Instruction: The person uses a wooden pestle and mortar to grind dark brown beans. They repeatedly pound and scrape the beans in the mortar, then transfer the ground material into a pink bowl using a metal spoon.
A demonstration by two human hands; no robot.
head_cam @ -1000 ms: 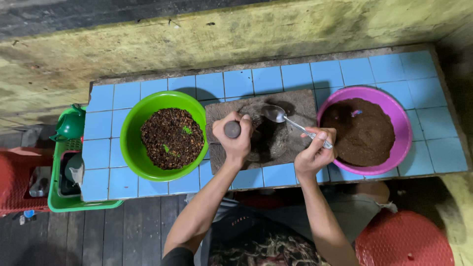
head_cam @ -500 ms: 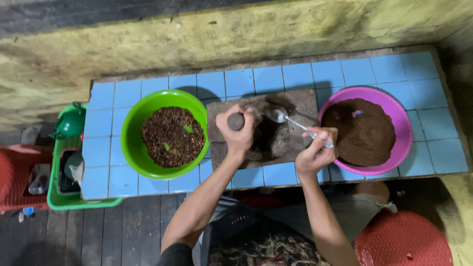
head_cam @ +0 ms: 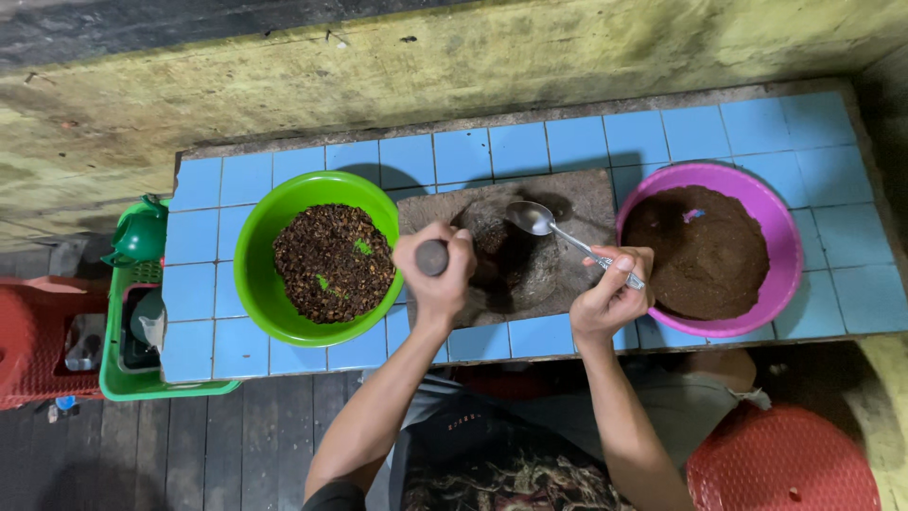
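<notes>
My left hand (head_cam: pixel 437 274) grips a dark stone pestle (head_cam: pixel 431 256) upright over the left side of a flat grey grinding stone (head_cam: pixel 577 194) smeared with dark paste. My right hand (head_cam: pixel 613 291) holds the handle of a metal spoon (head_cam: pixel 532 218), whose bowl hovers over the middle of the stone. Left of the stone sits a green bowl (head_cam: pixel 260 237) of coarse dark brown bits with small green flecks. Right of it sits a purple bowl (head_cam: pixel 771 222) filled with fine brown ground mass.
Everything rests on a blue-tiled counter (head_cam: pixel 738 123) against a stained yellow wall (head_cam: pixel 454 66). A green crate (head_cam: pixel 118 378) with a green kettle (head_cam: pixel 140 237) stands at the left, beside a red basket (head_cam: pixel 28 350). A red stool (head_cam: pixel 785 464) sits at lower right.
My left hand with the pestle has shifted slightly left and toward me across the stone. The spoon in my right hand stays over the stone.
</notes>
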